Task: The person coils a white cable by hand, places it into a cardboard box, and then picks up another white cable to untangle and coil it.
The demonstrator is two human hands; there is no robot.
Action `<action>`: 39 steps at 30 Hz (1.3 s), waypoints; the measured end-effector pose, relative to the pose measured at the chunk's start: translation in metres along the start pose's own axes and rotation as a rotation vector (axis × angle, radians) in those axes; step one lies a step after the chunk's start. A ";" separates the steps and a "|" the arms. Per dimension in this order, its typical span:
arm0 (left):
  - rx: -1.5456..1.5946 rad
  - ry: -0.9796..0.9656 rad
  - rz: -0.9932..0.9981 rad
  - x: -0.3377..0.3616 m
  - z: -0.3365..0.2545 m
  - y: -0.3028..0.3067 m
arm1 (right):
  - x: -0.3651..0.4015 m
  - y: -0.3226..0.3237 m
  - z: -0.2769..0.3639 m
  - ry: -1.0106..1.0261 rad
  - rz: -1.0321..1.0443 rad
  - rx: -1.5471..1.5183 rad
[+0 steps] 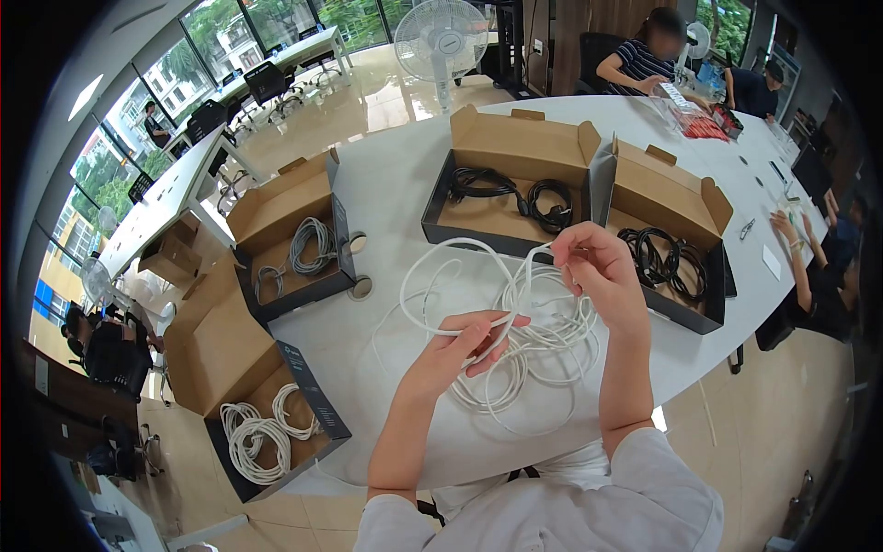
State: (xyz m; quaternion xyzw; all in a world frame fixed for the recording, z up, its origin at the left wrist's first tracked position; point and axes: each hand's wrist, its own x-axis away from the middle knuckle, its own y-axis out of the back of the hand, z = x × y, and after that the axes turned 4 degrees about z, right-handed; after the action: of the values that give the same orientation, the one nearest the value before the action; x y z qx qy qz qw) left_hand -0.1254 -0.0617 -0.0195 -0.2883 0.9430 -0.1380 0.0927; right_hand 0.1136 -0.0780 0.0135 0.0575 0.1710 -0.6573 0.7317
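My left hand [469, 342] is closed around strands of a white cable [515, 368], low over the white table. Up and to the right, my right hand [593, 267] pinches another part of the same cable between thumb and fingers. A loop of it arches between and to the left of both hands. The rest lies in a loose, tangled pile on the table under and between my hands. Just beyond my hands stands an open box [441, 232] with black cables [497, 184] in it.
An open box [722, 317] at the right holds black cables. At the left, one box [345, 276] holds grey cables and another [331, 442] white coils. People sit at the table's far right, near a red-and-white package [704, 126]. A fan [441, 44] stands behind.
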 end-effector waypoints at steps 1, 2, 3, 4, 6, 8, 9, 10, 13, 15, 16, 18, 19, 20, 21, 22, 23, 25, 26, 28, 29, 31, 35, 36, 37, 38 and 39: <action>-0.029 0.015 -0.019 0.001 -0.001 -0.001 | -0.001 -0.002 -0.001 0.015 0.004 0.027; -0.058 0.030 -0.038 0.001 -0.002 -0.001 | -0.002 -0.006 -0.002 0.030 0.009 0.053; -0.051 0.030 -0.039 0.001 -0.002 -0.001 | -0.002 -0.010 -0.003 0.045 0.013 0.079; -0.043 0.030 -0.042 0.000 -0.001 -0.001 | -0.003 -0.012 -0.004 0.081 0.026 0.205; -0.055 0.026 -0.052 0.000 -0.001 -0.002 | -0.004 -0.014 -0.007 0.151 0.050 0.455; -0.094 0.017 -0.069 0.000 -0.003 -0.003 | -0.004 -0.016 -0.007 0.138 0.050 0.575; -0.130 0.015 -0.069 0.000 -0.001 -0.002 | -0.004 -0.016 -0.008 0.131 0.050 0.635; -0.167 0.012 -0.068 -0.001 0.003 0.000 | -0.003 -0.015 -0.010 0.135 0.050 0.637; -0.370 -0.091 -0.065 -0.005 0.008 -0.005 | 0.000 -0.016 -0.013 0.119 0.084 0.750; -0.534 -0.170 -0.041 -0.008 0.013 -0.007 | 0.004 -0.023 -0.007 0.065 0.151 0.960; -0.615 -0.200 -0.019 -0.010 0.016 -0.005 | 0.003 -0.026 -0.007 0.036 0.185 0.977; -0.708 -0.195 -0.005 -0.011 0.017 -0.005 | 0.003 -0.031 -0.006 -0.022 0.255 1.008; -0.719 -0.159 -0.013 -0.010 0.014 -0.007 | 0.001 -0.029 -0.010 0.018 0.240 0.942; -0.731 -0.122 -0.021 -0.009 0.012 -0.008 | -0.001 -0.026 -0.016 0.058 0.225 0.876; -0.901 -0.194 -0.082 -0.009 0.009 -0.007 | -0.003 -0.022 -0.020 0.098 0.211 0.810; -1.072 -0.266 -0.144 -0.009 0.005 -0.003 | -0.003 -0.020 -0.020 0.044 0.104 0.679; -1.241 -0.339 -0.211 -0.009 0.002 0.000 | -0.004 -0.019 -0.021 -0.009 0.001 0.547; -1.489 -0.393 -0.628 -0.010 -0.002 0.003 | -0.006 -0.015 -0.024 0.055 -0.142 0.372; -1.602 -0.417 -0.845 -0.010 -0.003 0.004 | -0.006 -0.013 -0.022 0.064 -0.173 0.329; -1.490 -0.329 -0.929 -0.005 0.013 0.021 | -0.006 -0.011 -0.017 0.084 -0.236 0.242; -1.434 -0.284 -0.969 -0.002 0.020 0.029 | -0.006 -0.011 -0.015 0.099 -0.275 0.260; -1.114 0.062 -0.625 0.000 0.016 0.032 | -0.007 -0.015 -0.015 0.142 -0.327 0.233; -0.453 0.088 -0.278 -0.007 0.024 0.029 | -0.007 -0.025 -0.018 0.143 -0.317 0.180; -0.296 -0.052 -0.272 -0.011 0.028 0.026 | -0.007 -0.025 -0.019 0.138 -0.293 0.206; -0.203 -0.100 -0.312 -0.012 0.027 0.026 | -0.006 -0.025 -0.022 0.134 -0.270 0.231; -0.110 -0.148 -0.351 -0.013 0.024 0.025 | -0.006 -0.025 -0.025 0.128 -0.246 0.255; -0.017 -0.195 -0.392 -0.014 0.020 0.025 | -0.007 -0.026 -0.027 0.146 -0.228 0.355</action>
State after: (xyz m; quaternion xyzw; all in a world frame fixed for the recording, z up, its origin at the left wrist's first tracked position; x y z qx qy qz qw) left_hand -0.1214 -0.0379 -0.0452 -0.4788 0.8567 -0.1168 0.1522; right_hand 0.0830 -0.0666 -0.0055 0.2131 0.1104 -0.7496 0.6169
